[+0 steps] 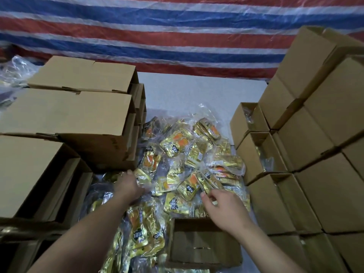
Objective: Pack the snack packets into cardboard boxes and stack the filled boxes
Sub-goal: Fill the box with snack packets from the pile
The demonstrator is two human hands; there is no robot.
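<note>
A heap of gold snack packets (183, 154) in clear plastic bags covers the middle of the table. An open, empty cardboard box (204, 245) stands at the near edge of the heap. My left hand (129, 186) reaches into the left side of the heap, its fingers buried among the bags, so its hold is hidden. My right hand (222, 205) is above the far rim of the open box, fingers curled and pinching a gold packet (206, 183) at the heap's near right.
Stacks of brown boxes (74, 107) stand on the left, closed and upside down. On the right rises a tall wall of closed boxes (319, 134), with open boxes (256, 146) holding packets in front of it. A striped tarp (157, 36) hangs behind the white table (197, 89).
</note>
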